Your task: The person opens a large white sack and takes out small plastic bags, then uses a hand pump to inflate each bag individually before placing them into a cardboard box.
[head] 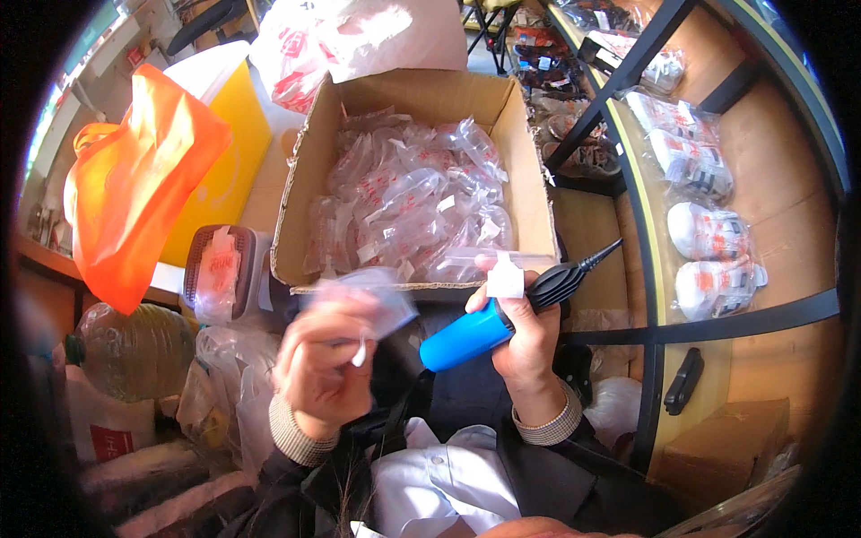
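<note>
My left hand [326, 370] is closed on a clear plastic bag [387, 306], blurred by motion, with a small white tip [360, 352] poking out between the fingers. In my right hand [528, 343] lies a blue hand balloon pump [467, 339] with a black ribbed end and nozzle, pointing up to the right. The same hand pinches a clear plastic piece with a white tag [505, 277]. Just beyond both hands stands an open cardboard box [531, 195] holding many clear inflated plastic pouches [410, 195] with red print.
An orange bag [144, 181] and a yellow bag [222, 161] stand at left, above a large plastic bottle [138, 350]. Near the box is a basket [195, 259] with flat printed bags [220, 269]. Black-framed shelves [746, 323] at right carry wrapped shoes [709, 228].
</note>
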